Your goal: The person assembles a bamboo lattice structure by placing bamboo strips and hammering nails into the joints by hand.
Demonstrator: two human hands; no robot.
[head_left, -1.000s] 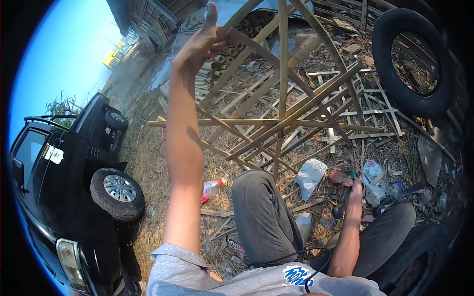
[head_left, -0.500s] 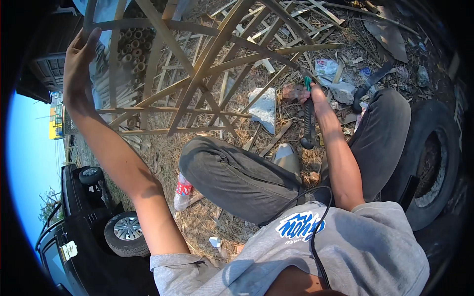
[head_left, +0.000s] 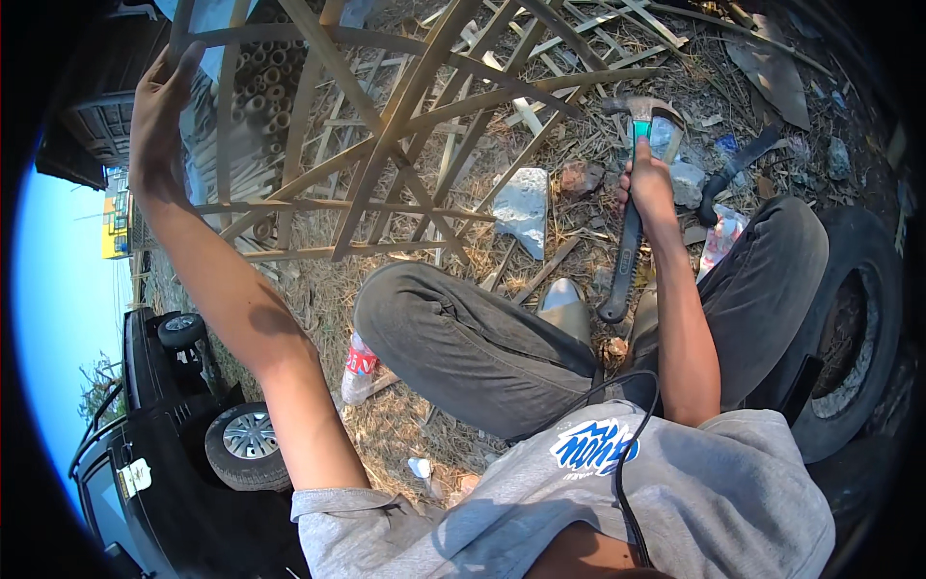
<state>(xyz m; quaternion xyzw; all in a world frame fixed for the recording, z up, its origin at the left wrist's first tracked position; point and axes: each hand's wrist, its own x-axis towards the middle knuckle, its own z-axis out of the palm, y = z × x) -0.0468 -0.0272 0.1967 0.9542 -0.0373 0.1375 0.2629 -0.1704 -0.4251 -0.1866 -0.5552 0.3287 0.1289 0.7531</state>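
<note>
The hammer [head_left: 628, 246], right of the bamboo lattice [head_left: 390, 145], is gripped by the curled right hand [head_left: 650, 183], by which its middle is partly hidden. At the lattice's left edge, the left hand [head_left: 159, 108] is seen half open; whether anything is gripped cannot be told. The lattice's top is cut off.

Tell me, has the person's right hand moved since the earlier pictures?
Yes: the right hand, holding the hammer, has shifted rightward, farther from the white rock.
</note>
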